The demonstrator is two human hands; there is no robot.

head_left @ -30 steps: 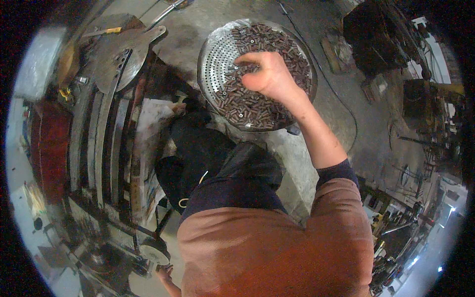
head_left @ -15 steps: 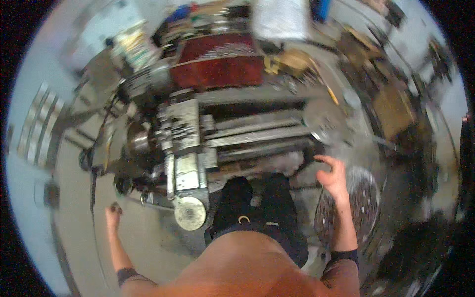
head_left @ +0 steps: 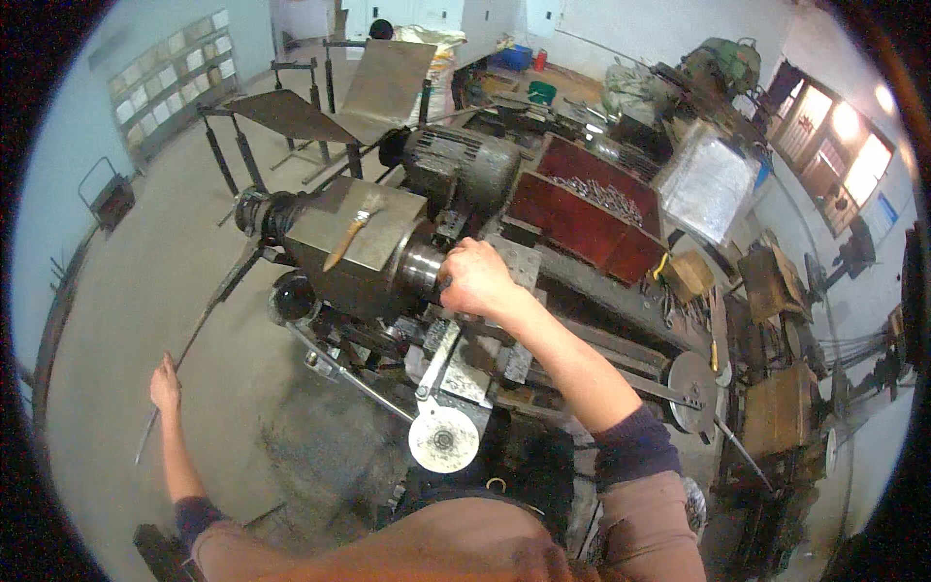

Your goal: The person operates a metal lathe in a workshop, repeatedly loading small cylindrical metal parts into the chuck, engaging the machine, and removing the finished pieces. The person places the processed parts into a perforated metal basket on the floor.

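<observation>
A metal lathe stands in front of me. My left hand (head_left: 167,384) is closed round a long dark lever (head_left: 202,325) that slants from the headstock's left end down toward the floor. My right hand (head_left: 475,279) reaches across the machine, its fingers curled at the front of the shiny round chuck (head_left: 421,270). What those fingers hold is hidden behind the hand. Below it lies the tool slide (head_left: 464,376), with a pale round handwheel (head_left: 443,438) at its near end.
A paintbrush (head_left: 347,238) lies on the headstock cover (head_left: 320,218). Behind are a motor (head_left: 465,165) and a red box (head_left: 582,228) of small metal parts. A flat disc (head_left: 690,388) sits at the bed's right end. A metal rod (head_left: 364,383) runs below the headstock.
My view has turned left. My right hand has come from the lathe's right end to the chuck, its fingers now curled. My left hand now grips the lever.
</observation>
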